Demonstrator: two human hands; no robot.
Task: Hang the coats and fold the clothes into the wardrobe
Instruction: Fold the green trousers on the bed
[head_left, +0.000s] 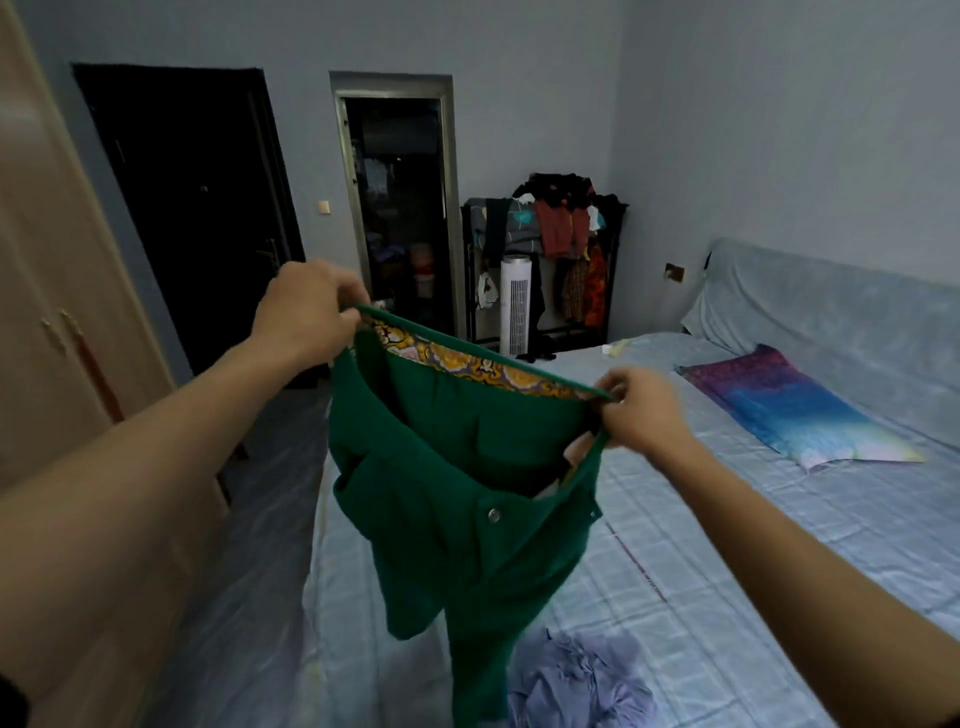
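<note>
over the near side of the bed (727, 545), in the head view, a pair of green trousers (457, 499) hung in the air, held up by the waistband. the left hand (306, 312) gripped the left end of the band, its fingers (353, 293) curled down and clamped on the green edge. the right hand (644, 415) pinched the other end, its fingers (609, 385) closed on the cloth. the band ran nearly taut between them, with a yellow patterned lining (467, 358) showing inside. the fly gaped open beside a metal button (493, 515). the legs dropped toward the sheet, twisted and blurred, with the lower end cut off by the frame.

a crumpled lilac garment (576, 680) lay on the bed just beside the hanging legs. a multicoloured pillow (789, 405) lay further up, well apart from them. the wardrobe (67, 291) stood at the left with its doors apparently closed. a loaded clothes rack (550, 244) stood against the far wall.

by the look of it, the step in hand was opening out the trousers before folding them. the next move would probably call for matching the two legs, then lowering the trousers flat onto the bed to fold them. both hands were occupied, so the wardrobe door would have to wait for a free hand.
</note>
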